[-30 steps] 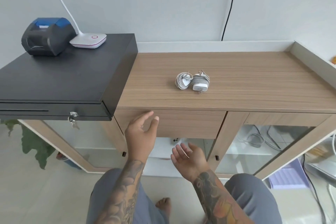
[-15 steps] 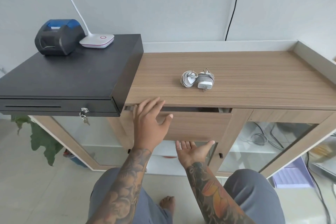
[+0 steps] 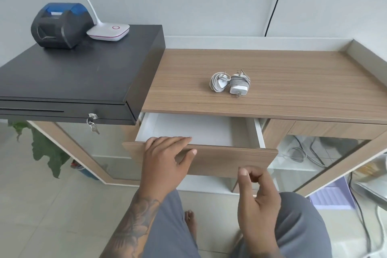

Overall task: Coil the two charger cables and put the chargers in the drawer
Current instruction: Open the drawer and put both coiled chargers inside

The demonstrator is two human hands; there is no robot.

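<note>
The wooden counter carries both coiled chargers, touching, just above the drawer, which stands pulled out, its white inside bare where visible. Left hand rests spread fingers on the drawer's front edge; right hand hangs below it, loosely curled, holding nothing.

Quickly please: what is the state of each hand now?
Left hand: open, fingers resting on the drawer front.
Right hand: open, loosely curled, holding nothing.
</note>
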